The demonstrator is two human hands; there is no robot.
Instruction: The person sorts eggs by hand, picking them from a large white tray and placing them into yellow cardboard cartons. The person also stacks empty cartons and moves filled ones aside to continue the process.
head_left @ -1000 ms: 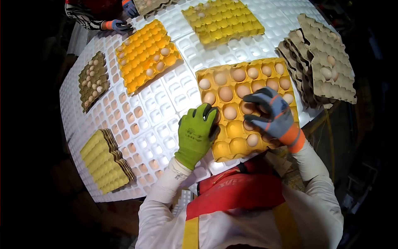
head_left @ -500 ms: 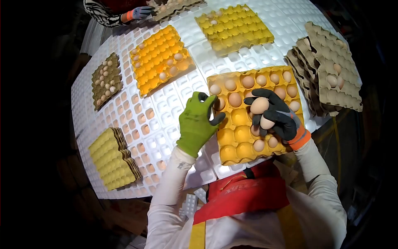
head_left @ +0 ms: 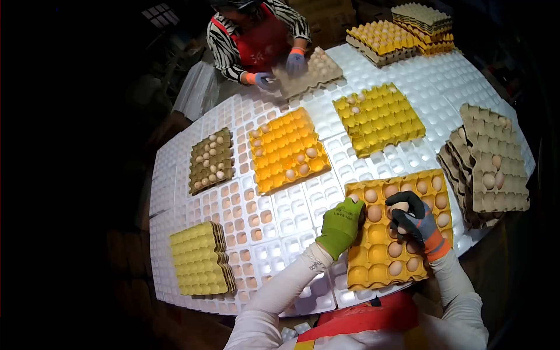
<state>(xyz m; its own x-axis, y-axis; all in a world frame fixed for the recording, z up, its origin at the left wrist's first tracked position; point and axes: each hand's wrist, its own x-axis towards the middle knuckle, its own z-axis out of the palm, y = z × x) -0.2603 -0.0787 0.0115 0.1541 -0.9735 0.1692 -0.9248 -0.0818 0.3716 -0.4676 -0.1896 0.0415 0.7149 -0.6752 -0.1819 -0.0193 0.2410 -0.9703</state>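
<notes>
Egg (head_left: 399, 206), pinched over the yellow tray (head_left: 359, 274) by fingers of the right hand (head_left: 419, 223), could crack against seated eggs (head_left: 395, 268) if the grip slips, while the left hand (head_left: 340, 227) curls at the tray's left edge, its fingers' hold impossible to tell.

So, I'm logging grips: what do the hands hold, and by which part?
The right hand holds an egg, apparently by its sides, between curled fingers. The left hand is at the near yellow tray; whether it grips anything cannot be told.
</notes>
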